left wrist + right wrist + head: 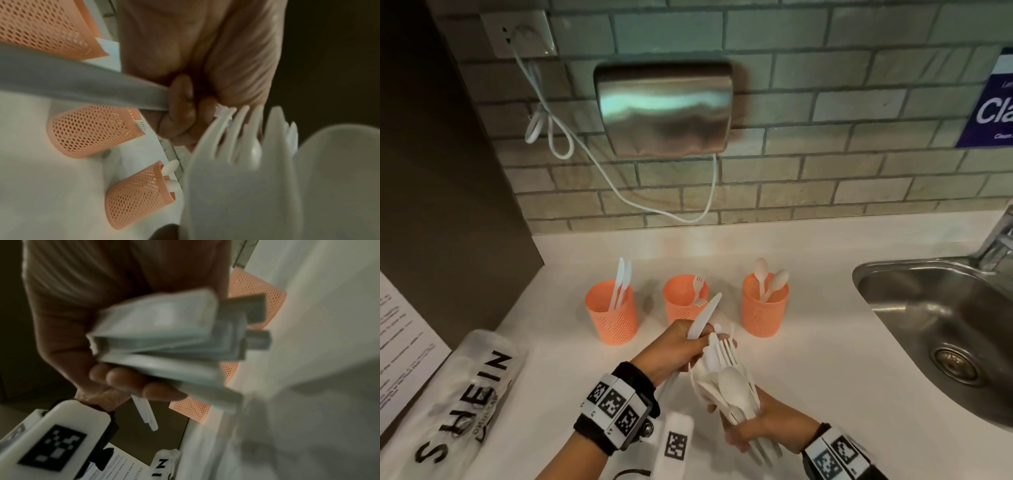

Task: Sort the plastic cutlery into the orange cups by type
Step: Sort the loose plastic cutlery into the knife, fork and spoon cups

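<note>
left hand (674,346) pinches a white plastic knife (704,316) by its handle, blade pointing up and far-right. right hand (753,425) wraps the mixed cutlery bundle (726,380), near and right of the knife. the knife cup (612,313) sits far-left of the grip, so the left hand is nearer; the fork cup (683,301) is straight ahead, the spoon cup (765,308) far-right.

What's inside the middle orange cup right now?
The middle cup holds white forks: one stands tines up, another's tines peek over the rim. The knife in the left hand covers part of the rim, so the count is uncertain.
</note>
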Action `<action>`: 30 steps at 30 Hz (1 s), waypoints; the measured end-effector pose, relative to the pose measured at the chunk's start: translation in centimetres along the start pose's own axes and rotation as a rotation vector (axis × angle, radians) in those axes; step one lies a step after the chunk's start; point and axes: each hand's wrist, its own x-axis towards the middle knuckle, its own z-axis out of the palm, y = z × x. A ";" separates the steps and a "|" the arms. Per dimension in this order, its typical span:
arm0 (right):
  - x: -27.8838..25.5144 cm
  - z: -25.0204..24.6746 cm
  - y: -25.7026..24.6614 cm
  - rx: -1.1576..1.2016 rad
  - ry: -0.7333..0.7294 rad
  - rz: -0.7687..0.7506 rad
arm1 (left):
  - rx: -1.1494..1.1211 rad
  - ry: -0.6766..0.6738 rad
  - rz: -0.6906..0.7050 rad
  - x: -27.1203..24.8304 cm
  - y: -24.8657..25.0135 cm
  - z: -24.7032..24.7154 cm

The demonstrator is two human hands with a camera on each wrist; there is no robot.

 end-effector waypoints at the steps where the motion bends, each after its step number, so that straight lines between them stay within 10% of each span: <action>1: 0.0 0.0 0.0 0.029 -0.013 -0.001 | 0.026 0.018 -0.005 0.1 0.2 0.1; 7: 0.2 -0.1 0.5 0.319 -0.115 0.009 | -0.082 0.266 0.165 0.2 1.0 -0.6; 14: 0.6 0.1 0.4 0.544 -0.292 0.002 | -0.086 0.070 0.058 0.1 -0.2 1.0; 23: 0.5 -0.2 0.9 0.412 -0.122 0.052 | -0.342 0.598 0.274 1.3 1.5 -2.2; 30: 1.3 0.1 1.5 0.396 0.009 0.055 | -0.138 0.505 0.258 -0.4 1.7 -1.9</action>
